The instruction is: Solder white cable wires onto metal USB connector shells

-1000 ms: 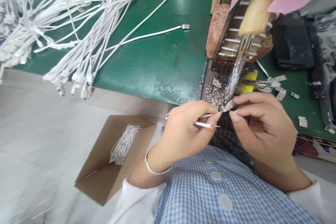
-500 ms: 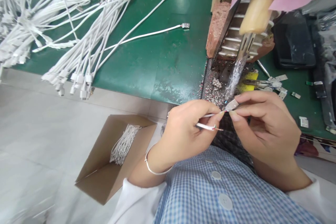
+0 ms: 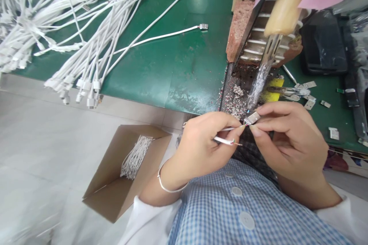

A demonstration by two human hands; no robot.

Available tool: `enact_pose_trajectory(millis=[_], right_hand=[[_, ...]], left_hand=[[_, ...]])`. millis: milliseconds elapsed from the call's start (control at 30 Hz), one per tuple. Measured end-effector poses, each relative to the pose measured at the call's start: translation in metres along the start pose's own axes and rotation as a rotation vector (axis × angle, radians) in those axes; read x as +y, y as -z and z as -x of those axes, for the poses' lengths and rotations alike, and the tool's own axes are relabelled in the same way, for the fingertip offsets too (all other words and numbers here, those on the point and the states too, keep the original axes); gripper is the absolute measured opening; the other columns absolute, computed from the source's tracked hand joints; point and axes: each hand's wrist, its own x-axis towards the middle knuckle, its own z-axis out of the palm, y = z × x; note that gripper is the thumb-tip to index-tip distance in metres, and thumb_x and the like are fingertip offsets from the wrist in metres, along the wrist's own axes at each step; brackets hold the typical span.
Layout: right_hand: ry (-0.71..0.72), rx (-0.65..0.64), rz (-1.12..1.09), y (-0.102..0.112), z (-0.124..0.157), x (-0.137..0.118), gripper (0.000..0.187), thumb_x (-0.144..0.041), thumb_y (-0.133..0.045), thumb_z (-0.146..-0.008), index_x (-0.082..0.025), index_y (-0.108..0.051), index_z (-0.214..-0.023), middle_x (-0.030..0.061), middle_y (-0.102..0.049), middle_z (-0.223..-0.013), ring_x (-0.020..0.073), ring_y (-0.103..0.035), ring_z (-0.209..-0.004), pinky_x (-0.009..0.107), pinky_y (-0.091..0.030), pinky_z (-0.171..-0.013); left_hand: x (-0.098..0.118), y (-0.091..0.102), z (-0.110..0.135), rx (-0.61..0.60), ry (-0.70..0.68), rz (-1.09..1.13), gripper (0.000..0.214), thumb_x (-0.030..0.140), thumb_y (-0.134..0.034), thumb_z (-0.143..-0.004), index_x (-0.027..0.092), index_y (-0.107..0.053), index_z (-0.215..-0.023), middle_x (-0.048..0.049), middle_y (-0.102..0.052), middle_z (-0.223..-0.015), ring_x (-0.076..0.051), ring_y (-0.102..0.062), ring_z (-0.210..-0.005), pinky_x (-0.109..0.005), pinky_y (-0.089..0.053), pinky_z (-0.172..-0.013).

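Between thumb and forefinger, my left hand (image 3: 211,143) pinches a white cable near its stripped end, where thin coloured wires show. A second white cable (image 3: 224,140) with bare wire ends also lies in that hand, under the fingers. My right hand (image 3: 290,141) is closed on a silver USB connector (image 3: 253,118), whose rear meets the wires of the pinched cable. Just above the connector is the tip of a soldering iron (image 3: 257,88), fixed with its wooden handle (image 3: 283,7) upward. Whether tip and connector touch, I cannot tell.
Finished-looking cables (image 3: 112,34) are heaped on the green table (image 3: 172,72) at left. A brick (image 3: 240,26) stands by the iron, with solder crumbs (image 3: 234,101) below. A yellow sponge (image 3: 274,90) and loose connectors (image 3: 333,133) lie right. A cardboard box (image 3: 103,187) holds white cables.
Both hands stay in nearly the same place, still holding the cables and connector. The connector has shifted slightly down and left, a little away from the iron's tip.
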Motion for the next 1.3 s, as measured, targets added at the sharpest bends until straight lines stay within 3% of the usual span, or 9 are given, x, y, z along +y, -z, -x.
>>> enact_pose_trajectory(millis=[267, 600, 933, 1167, 1233, 1300], right_hand=[[0.03, -0.032, -0.034, 0.003, 0.004, 0.001, 0.012, -0.011, -0.066, -0.081, -0.022, -0.063, -0.085, 0.0048, -0.068, -0.102, 0.0191, -0.066, -0.093, 0.036, -0.055, -0.079], [-0.048, -0.019, -0.088, 0.011, 0.016, -0.003, 0.019, -0.007, -0.066, -0.081, -0.023, -0.063, -0.089, 0.0035, -0.07, -0.095, 0.0187, -0.066, -0.084, 0.035, -0.056, -0.07], [-0.013, -0.105, -0.148, 0.013, 0.027, -0.001, 0.019, -0.004, -0.065, -0.08, -0.019, -0.062, -0.09, 0.0043, -0.068, -0.094, 0.0151, -0.067, -0.081, 0.028, -0.057, -0.067], [0.034, -0.276, -0.221, 0.004, 0.037, -0.004, 0.015, -0.004, -0.06, -0.083, -0.018, -0.059, -0.088, 0.0059, -0.069, -0.094, 0.0132, -0.069, -0.08, 0.022, -0.058, -0.065], [0.02, -0.317, -0.238, -0.001, 0.044, -0.003, 0.013, -0.006, -0.059, -0.085, -0.019, -0.06, -0.088, 0.0057, -0.07, -0.094, 0.0137, -0.07, -0.082, 0.022, -0.059, -0.067], [-0.014, -0.36, -0.254, -0.006, 0.052, 0.0, 0.013, -0.008, -0.057, -0.087, -0.02, -0.059, -0.088, 0.0052, -0.07, -0.094, 0.0139, -0.07, -0.083, 0.023, -0.059, -0.07]], left_hand=[[-0.001, 0.0, 0.004, -0.043, 0.018, 0.035, 0.007, 0.012, -0.065, -0.085, 0.016, -0.067, -0.08, 0.0001, -0.067, -0.067, -0.008, -0.055, -0.056, -0.02, -0.046, -0.055], [-0.004, -0.001, 0.011, -0.126, 0.086, 0.169, 0.007, 0.014, -0.066, -0.087, 0.016, -0.067, -0.08, -0.0001, -0.067, -0.066, -0.008, -0.056, -0.054, -0.02, -0.045, -0.051], [-0.005, 0.001, 0.026, -0.156, 0.165, 0.231, 0.007, 0.016, -0.066, -0.087, 0.016, -0.068, -0.081, -0.0003, -0.067, -0.066, -0.01, -0.057, -0.055, -0.021, -0.045, -0.052], [-0.016, 0.02, 0.05, -0.166, 0.244, 0.167, 0.011, 0.021, -0.062, -0.091, 0.016, -0.068, -0.082, -0.0015, -0.068, -0.068, -0.009, -0.055, -0.054, -0.02, -0.044, -0.052], [-0.024, 0.035, 0.064, -0.103, 0.296, 0.058, 0.016, 0.025, -0.057, -0.095, 0.016, -0.068, -0.087, -0.0013, -0.067, -0.067, -0.01, -0.056, -0.055, -0.021, -0.045, -0.054], [-0.031, 0.056, 0.079, 0.042, 0.394, -0.105, 0.023, 0.03, -0.05, -0.099, 0.016, -0.068, -0.094, -0.0009, -0.065, -0.067, -0.012, -0.058, -0.059, -0.022, -0.047, -0.059]])
